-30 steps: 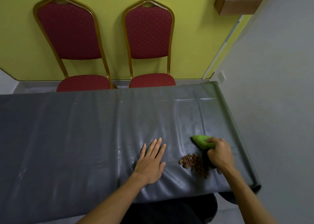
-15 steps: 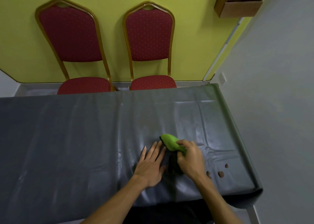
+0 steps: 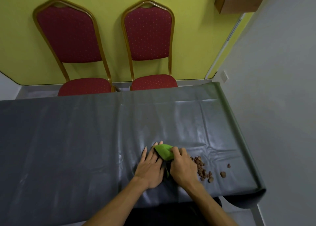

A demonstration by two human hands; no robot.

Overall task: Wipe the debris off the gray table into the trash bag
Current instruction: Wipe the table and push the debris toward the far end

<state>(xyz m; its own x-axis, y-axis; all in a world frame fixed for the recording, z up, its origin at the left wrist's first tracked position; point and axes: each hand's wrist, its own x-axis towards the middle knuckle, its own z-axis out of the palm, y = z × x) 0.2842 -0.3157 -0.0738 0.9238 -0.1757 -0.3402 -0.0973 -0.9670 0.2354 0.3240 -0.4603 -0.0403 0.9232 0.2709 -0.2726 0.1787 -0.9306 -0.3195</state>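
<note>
The left hand lies flat, palm down and fingers straight, on the wrinkled gray vinyl surface, its grip released. Beside it, the right hand has its grip clenched on a folded bright green cloth that overlaps the left fingers. Just right of the right hand, small brown crumbly debris lies heaped near the surface's right edge. Behind stand two red padded gold-framed chairs.

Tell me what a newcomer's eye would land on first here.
The bright green cloth stands out, gripped by the right hand at the front right of the gray table, beside the flat left hand. Just right of it lies a scatter of brown debris. Behind the table, two red chairs stand against a yellow-green wall.
</note>
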